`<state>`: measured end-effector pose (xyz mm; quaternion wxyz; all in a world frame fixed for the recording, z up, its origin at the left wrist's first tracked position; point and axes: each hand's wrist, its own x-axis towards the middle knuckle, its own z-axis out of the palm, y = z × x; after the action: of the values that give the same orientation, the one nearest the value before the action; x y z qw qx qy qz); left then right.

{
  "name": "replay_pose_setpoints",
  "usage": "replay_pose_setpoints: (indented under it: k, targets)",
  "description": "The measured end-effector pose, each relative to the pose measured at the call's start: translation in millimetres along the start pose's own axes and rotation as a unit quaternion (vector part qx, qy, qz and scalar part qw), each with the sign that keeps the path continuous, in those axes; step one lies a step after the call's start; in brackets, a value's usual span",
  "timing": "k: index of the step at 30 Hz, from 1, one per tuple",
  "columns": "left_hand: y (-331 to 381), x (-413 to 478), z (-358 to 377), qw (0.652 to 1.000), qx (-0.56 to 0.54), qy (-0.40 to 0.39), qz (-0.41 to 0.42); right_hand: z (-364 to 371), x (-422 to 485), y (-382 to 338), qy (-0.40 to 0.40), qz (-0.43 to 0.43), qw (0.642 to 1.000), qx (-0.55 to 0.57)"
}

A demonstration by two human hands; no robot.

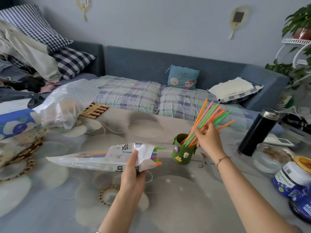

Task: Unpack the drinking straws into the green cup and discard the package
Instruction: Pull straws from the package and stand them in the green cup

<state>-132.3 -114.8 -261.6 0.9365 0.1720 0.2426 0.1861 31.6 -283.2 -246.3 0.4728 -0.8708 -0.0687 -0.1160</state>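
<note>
The green cup (182,154) with small figures stuck on it stands on the table at centre right. A bunch of orange, green and pink straws (212,115) leans out of it to the upper right, lower ends inside the cup. My right hand (208,138) grips this bunch just above the rim. My left hand (132,172) holds the white printed straw package (107,156) level above the table, left of the cup. Its open end faces the cup, and several coloured straws (157,156) stick out of it.
A black flask (257,133) stands right of the cup, with a glass dish (271,158) and blue-labelled jars (292,177) nearer the right edge. A clear plastic bag (67,101) and a blue-and-white pack (16,121) sit at the left. A sofa runs behind the table.
</note>
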Motion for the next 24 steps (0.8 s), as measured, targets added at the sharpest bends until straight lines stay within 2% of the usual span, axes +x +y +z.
replay_pose_setpoints:
  k: [2, 6, 8, 13, 15, 19, 21, 24]
  targets:
    - [-0.5, -0.9, 0.6, 1.000, -0.002, 0.004, 0.002, -1.3, -0.1, -3.3, 0.022, -0.016, 0.999, -0.018]
    - [-0.4, -3.2, 0.7, 1.000, -0.003, 0.015, 0.009, -0.1, 2.6, -5.6, 0.000, -0.006, 0.999, -0.049]
    - [0.0, -4.1, 1.3, 1.000, -0.001, 0.015, 0.012, 0.2, -1.8, -5.4, 0.014, 0.007, 1.000, 0.000]
    - [0.2, 2.2, -2.4, 1.000, 0.005, 0.012, 0.009, 4.9, -43.9, -6.9, 0.112, 0.003, 0.987, 0.114]
    - [-1.3, 6.5, -5.4, 1.000, 0.022, 0.000, 0.007, 17.2, -66.9, -7.2, 0.068, -0.009, 0.986, 0.150]
    - [-9.9, 17.1, -13.5, 0.998, 0.067, -0.003, 0.010, 47.1, -99.2, -6.8, -0.077, -0.010, 0.983, 0.167]
    - [-15.8, 19.4, -16.9, 0.995, 0.100, 0.001, 0.015, 56.8, -107.5, -9.1, -0.109, -0.013, 0.978, 0.179]
    - [-24.8, 21.0, -19.1, 0.990, 0.139, 0.003, 0.016, 64.8, -116.7, -15.2, -0.115, -0.025, 0.972, 0.205]
